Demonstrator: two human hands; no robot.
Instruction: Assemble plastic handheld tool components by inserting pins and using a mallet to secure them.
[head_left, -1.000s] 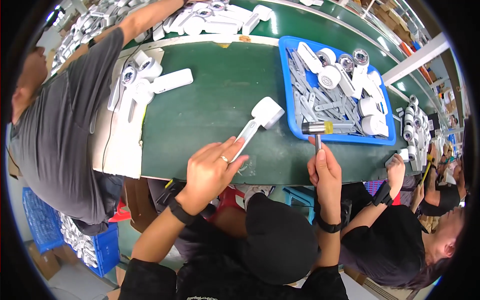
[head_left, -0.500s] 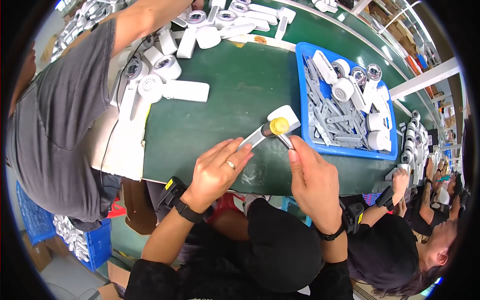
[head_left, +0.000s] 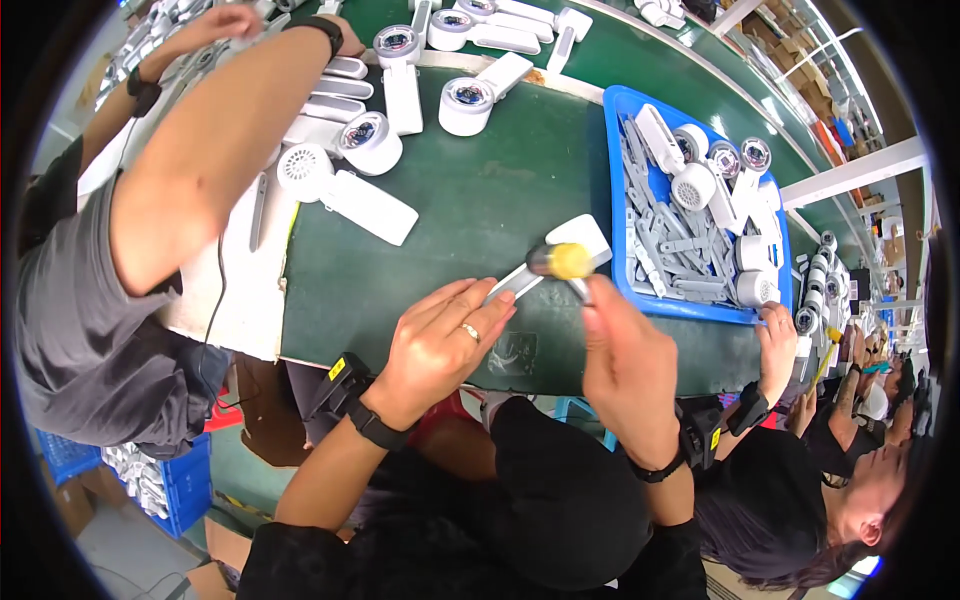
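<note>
My left hand [head_left: 445,340] is closed around the near end of a long white fan handle piece [head_left: 588,236], steadying it on the green table. A grey strip [head_left: 517,283] runs along its upper side. My right hand [head_left: 630,360] grips the short metal handle of a mallet [head_left: 572,261] with a yellow face and a dark opposite end. The mallet head, smeared by motion, is over the middle of the piece; whether it touches cannot be made out. Part of the piece is hidden beneath the head.
A blue tray [head_left: 618,230] of grey strips and white handheld fans stands to the right, with a co-worker's hand [head_left: 776,345] at its near corner. Several white fans [head_left: 370,205] lie at the left back. Another co-worker's arm [head_left: 215,160] reaches across there.
The mallet head has moved slightly right and is now blurred. The right co-worker's hand has come to the tray. On the left, the co-worker's arm has shifted, and the fans lie differently.
</note>
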